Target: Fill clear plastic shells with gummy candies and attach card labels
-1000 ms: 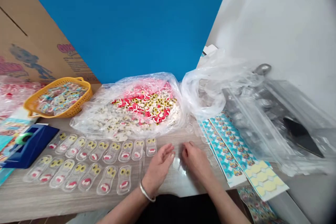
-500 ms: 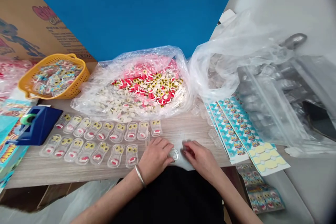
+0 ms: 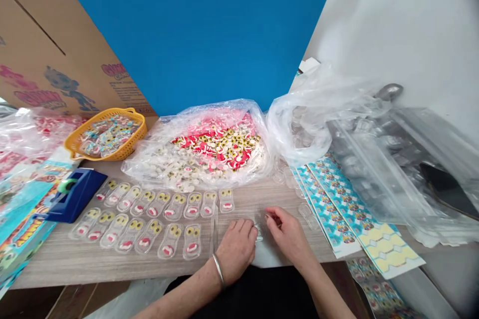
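My left hand (image 3: pixel 236 248), a bangle at its wrist, is closed with its fingers pressed together at the table's front edge. A small clear plastic tray (image 3: pixel 259 232) juts out from under its fingertips, the rest covered by the hand. Just to the right, my right hand (image 3: pixel 289 233) has thumb and forefinger pinched; whether anything is between them cannot be made out. Beyond and left of my hands lie two rows of clear blister trays (image 3: pixel 192 242), holding pairs of yellow eye-shaped pieces and red-and-white mouth-shaped pieces.
An open plastic bag (image 3: pixel 220 152) of loose pieces lies at the back. An orange basket (image 3: pixel 134 137) and a blue tape dispenser (image 3: pixel 80 194) stand left. To the right are printed label sheets (image 3: pixel 339 209), a bag of clear trays (image 3: pixel 314 144) and a dark phone-like object (image 3: pixel 445 187).
The camera tipped down, then back up. My left hand turned from half open, palm inward, to closed over the clear tray. My right hand stays nearby, its fingers still bent.
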{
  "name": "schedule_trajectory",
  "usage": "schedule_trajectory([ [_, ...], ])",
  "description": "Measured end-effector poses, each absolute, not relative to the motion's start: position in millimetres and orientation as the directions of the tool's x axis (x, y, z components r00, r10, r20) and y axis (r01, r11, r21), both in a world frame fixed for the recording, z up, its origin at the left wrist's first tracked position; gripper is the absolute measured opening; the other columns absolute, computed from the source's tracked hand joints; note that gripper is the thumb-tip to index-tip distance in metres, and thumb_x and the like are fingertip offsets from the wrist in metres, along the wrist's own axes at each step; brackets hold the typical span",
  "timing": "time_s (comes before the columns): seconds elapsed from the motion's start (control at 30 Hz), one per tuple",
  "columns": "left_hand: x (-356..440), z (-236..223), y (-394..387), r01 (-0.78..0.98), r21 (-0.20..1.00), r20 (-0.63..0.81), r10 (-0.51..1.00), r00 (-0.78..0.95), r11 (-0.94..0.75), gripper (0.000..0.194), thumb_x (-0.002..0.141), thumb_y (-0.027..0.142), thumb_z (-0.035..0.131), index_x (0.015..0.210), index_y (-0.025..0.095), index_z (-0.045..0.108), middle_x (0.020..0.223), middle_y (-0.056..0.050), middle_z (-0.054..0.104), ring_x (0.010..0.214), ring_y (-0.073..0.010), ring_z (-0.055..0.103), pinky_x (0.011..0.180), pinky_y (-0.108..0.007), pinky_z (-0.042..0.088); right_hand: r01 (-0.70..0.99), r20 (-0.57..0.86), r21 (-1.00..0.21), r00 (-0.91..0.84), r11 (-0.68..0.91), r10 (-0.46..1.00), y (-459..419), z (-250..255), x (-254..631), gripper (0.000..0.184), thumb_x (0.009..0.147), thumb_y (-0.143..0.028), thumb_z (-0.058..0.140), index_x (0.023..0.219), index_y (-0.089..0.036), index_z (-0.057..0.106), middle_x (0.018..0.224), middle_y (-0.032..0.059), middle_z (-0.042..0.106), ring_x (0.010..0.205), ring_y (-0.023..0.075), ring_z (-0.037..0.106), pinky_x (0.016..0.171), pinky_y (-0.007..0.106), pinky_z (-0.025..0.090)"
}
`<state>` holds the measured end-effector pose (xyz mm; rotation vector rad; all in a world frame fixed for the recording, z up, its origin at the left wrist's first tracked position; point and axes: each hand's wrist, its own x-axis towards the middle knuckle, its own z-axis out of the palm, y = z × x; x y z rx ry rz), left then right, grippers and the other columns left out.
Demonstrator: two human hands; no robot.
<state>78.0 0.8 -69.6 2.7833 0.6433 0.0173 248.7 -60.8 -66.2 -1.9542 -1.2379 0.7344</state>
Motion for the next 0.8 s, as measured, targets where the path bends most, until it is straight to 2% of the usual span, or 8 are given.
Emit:
schedule_trajectory([
  [0.1,83.1,-75.1,3.8,0.381,0.275,-0.04,0.385,0.922,-0.883,0.03,0.091,0.017,0.05,0.12,0.016,0.053,0.108,-0.01,0.061,0.098,-0.0244,0.053,0.084,-0.039,0.044,0.558,-0.031,-0.793,0.364,-0.245,0.931,-30.3,-48.0,261.8,0.024,0.091,-0.029,0.048,0.103,-0.019,0.066,0.09,0.0061,0.072,0.08,0.02,0.065,0.074,0.032,0.05],
  [0.2,91.2,-80.1,5.5,0.328,0.272,-0.008,0.338,0.941,-0.905,0.036,0.093,0.021,0.048,0.129,0.02,0.05,0.112,-0.011,0.06,0.1,-0.0258,0.052,0.082,-0.04,0.042,0.683,0.044,-0.711,0.277,-0.164,0.96,15.3,-30.1,272.3,0.023,0.091,-0.024,0.048,0.105,-0.019,0.066,0.093,0.0055,0.07,0.081,0.018,0.064,0.076,0.03,0.048],
  [0.3,99.6,-80.8,7.4,0.261,0.24,0.006,0.27,0.963,-0.935,0.026,0.092,0.029,0.053,0.117,0.024,0.057,0.117,-0.01,0.059,0.103,-0.029,0.051,0.081,-0.044,0.041,0.832,0.065,-0.545,0.167,-0.105,0.984,69.8,-19.1,279.0,0.024,0.092,-0.018,0.047,0.107,-0.017,0.066,0.101,0.0071,0.068,0.089,0.017,0.063,0.081,0.027,0.045],
  [0.37,103.6,-79.0,10.0,0.228,0.219,0.013,0.237,0.971,-0.949,0.02,0.091,0.031,0.055,0.108,0.021,0.06,0.115,-0.01,0.059,0.102,-0.0296,0.051,0.08,-0.045,0.041,0.899,0.033,-0.433,0.086,-0.063,0.996,105.4,-17.9,281.2,0.025,0.093,-0.016,0.047,0.108,-0.017,0.066,0.107,0.0081,0.067,0.097,0.0169,0.061,0.085,0.025,0.043],
  [0.43,106.3,-77.7,13.8,0.202,0.223,0.025,0.213,0.977,-0.954,0.019,0.09,0.032,0.056,0.103,0.019,0.06,0.11,-0.011,0.059,0.101,-0.0288,0.051,0.079,-0.044,0.042,0.927,-0.01,-0.374,0.017,-0.02,1.0,136.3,-22.0,281.6,0.024,0.092,-0.013,0.048,0.106,-0.018,0.068,0.108,0.0076,0.067,0.101,0.017,0.06,0.086,0.024,0.041],
  [0.63,112.5,-92.3,18.9,0.148,0.194,0.152,0.179,0.972,-0.97,0.017,0.094,0.028,0.048,0.099,0.017,0.06,0.093,-0.01,0.06,0.086,-0.0241,0.054,0.071,-0.038,0.043,0.942,-0.08,-0.328,-0.098,0.067,0.992,184.8,-47.4,275.3,0.021,0.087,-0.01,0.053,0.09,-0.021,0.07,0.102,0.0057,0.066,0.098,0.0177,0.06,0.082,0.024,0.04],
  [0.8,116.2,-111.9,17.9,0.126,0.14,0.34,0.167,0.926,-0.982,0.016,0.094,0.027,0.048,0.098,0.017,0.06,0.104,-0.011,0.062,0.087,-0.023,0.056,0.073,-0.037,0.044,0.949,-0.095,-0.315,-0.065,0.032,0.993,190.0,-58.0,274.2,0.013,0.088,-0.015,0.054,0.088,-0.018,0.066,0.102,0.0066,0.064,0.091,0.0161,0.06,0.079,0.024,0.039],
])
